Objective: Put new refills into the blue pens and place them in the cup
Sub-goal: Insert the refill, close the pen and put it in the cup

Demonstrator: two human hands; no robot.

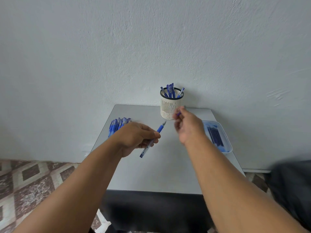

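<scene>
Pen (152,140) held above the table (151,174) in the curled fingers of the left hand (136,138), tip pointing toward one mesh cup (170,106) holding about six pens. Right hand (188,126), blurred, pinches something small and blue. One heap of pens (117,125) lies left; one tray (226,138) with roughly six refills (216,136) right.

Blue pens, refills and a mesh cup around one held pen.

The left hand (136,137) holds a blue pen (152,140) by its barrel, metal tip tilted up and away, cap end low, toward the person. Just beyond the tip, past the grip, a white mesh cup (169,107) with a dark rim stands upright with several blue pens in it. Left of the grip a bunch of blue pens (117,125) lies on the desk. Right of the grip dark blue refills (215,136) lie side by side in a pale tray (226,140).
</scene>
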